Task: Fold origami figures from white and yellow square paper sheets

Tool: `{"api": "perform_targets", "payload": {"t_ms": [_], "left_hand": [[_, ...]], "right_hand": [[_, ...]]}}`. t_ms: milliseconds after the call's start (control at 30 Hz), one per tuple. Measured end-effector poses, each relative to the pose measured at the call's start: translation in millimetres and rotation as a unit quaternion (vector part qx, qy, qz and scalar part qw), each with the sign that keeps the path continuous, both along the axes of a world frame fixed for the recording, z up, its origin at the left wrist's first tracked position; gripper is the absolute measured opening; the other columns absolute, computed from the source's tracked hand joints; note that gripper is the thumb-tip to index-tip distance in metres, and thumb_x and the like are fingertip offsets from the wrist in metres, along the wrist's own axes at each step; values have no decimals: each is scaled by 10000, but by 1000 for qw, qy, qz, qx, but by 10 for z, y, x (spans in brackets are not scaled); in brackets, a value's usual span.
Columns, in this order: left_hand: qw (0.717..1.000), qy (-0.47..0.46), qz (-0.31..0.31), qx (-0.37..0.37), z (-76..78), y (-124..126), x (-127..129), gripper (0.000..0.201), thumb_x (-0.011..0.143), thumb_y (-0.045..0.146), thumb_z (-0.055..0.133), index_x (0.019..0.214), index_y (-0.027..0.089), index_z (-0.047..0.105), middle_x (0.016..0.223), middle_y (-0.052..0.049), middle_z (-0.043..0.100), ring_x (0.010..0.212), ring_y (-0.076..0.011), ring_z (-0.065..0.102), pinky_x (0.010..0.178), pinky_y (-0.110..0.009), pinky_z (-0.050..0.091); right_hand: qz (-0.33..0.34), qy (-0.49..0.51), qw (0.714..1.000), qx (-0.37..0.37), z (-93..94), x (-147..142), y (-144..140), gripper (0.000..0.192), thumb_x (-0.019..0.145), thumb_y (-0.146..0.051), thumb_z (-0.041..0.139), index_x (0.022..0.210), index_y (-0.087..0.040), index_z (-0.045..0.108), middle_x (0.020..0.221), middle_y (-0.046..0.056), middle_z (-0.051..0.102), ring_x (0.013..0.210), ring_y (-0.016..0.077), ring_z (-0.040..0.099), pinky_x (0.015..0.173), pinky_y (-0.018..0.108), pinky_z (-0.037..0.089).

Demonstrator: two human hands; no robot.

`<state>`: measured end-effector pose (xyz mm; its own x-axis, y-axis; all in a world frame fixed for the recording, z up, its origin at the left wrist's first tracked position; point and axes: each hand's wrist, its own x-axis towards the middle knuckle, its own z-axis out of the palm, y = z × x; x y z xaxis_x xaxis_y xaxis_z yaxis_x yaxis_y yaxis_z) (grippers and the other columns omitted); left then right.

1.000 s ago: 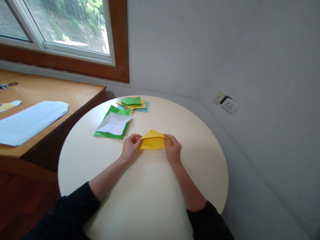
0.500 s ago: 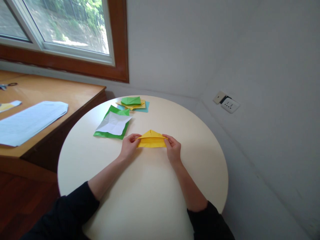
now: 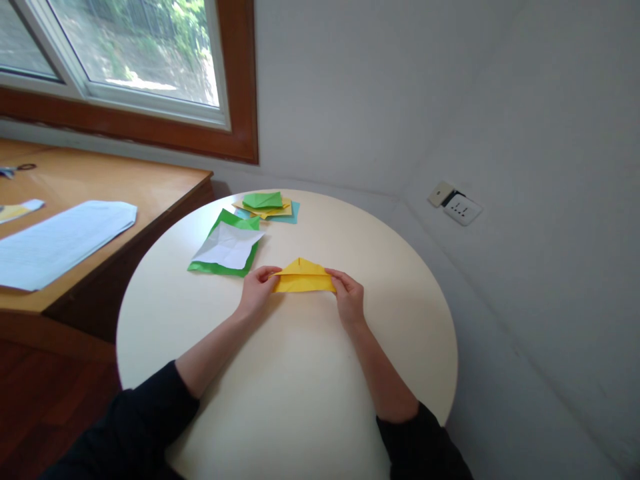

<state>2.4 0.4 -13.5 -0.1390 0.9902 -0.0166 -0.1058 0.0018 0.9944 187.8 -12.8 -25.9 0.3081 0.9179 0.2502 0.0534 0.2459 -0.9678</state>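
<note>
A folded yellow paper [image 3: 303, 283] is held between my two hands above the round white table [image 3: 295, 387]. Its upper part rises to a low peak, and a straight flap runs across below that. My left hand [image 3: 256, 291] pinches the left end between thumb and fingers. At the right end, my right hand [image 3: 350, 297] grips the paper the same way. Beyond my left hand lies a creased white sheet [image 3: 227, 244] on top of a green sheet [image 3: 220, 268].
Farther back on the table sits a stack of folded papers with a green piece [image 3: 263, 200] uppermost. To the left, a wooden desk [image 3: 165, 179] bears white papers [image 3: 70, 240] and scissors [image 3: 20, 169]. A wall socket [image 3: 463, 209] is at the right.
The lower band of the yellow paper looks flatter and the gap under its flap has narrowed. Both hands keep their hold, having moved slightly apart.
</note>
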Motion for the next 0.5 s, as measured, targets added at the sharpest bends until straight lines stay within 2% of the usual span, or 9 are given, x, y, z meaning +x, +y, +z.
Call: {"api": "perform_targets", "payload": {"t_ms": [167,333,500], "left_hand": [[1000,-5,-2,-5,13,-10,1,212,563,226,601,743,128,656,701,-34,653,660,-141,575,603,-234,427],[999,-31,-12,-22,32,-11,-4,239,547,224,593,751,126,673,744,-57,671,701,-161,589,625,-253,453],[989,-110,-79,-56,40,23,-72,297,523,174,504,749,109,686,724,-72,677,730,-181,613,671,-292,496]], "right_hand": [[-6,8,1000,-4,-12,12,4,212,668,-256,537,781,-181,700,850,43,702,852,204,623,775,358,491],[28,112,993,-23,-1,14,11,221,642,-242,525,761,-168,697,785,45,701,792,207,632,732,366,516],[93,163,982,-34,53,76,5,259,601,-170,493,766,-179,692,805,39,704,831,211,637,798,414,520]]}}
